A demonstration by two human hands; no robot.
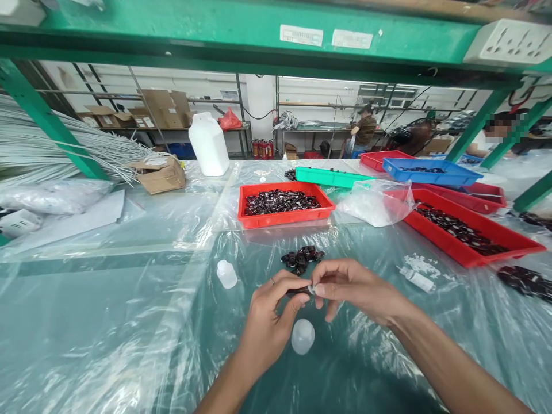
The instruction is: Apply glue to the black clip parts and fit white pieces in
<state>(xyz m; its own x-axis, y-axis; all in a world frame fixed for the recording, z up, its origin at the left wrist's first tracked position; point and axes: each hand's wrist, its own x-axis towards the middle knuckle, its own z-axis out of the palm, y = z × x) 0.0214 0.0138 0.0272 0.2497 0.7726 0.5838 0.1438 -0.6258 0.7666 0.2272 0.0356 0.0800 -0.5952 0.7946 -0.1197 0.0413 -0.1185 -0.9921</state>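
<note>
Between the thumb and fingers of my left hand (268,313) is a small dark part (296,291). My right hand (353,287) pinches a tiny whitish piece (311,290) against the right end of that part; its exact kind is too small to tell. Just beyond my hands lies a loose pile of similar dark glossy parts (301,259). A round translucent container (303,337) stands close below my fingers. Off to the left is a small white plastic bottle (226,274). To the right, small white pieces (422,265) lie scattered beside another little bottle (416,279).
Clear plastic sheeting (129,299) covers the table. A red tray (284,218) of dark parts stands ahead, with a plastic bag (375,202) and another red tray (474,253) rightward. A large white jug (209,144) is farther back. A green beam (241,29) spans overhead. Two people sit beyond.
</note>
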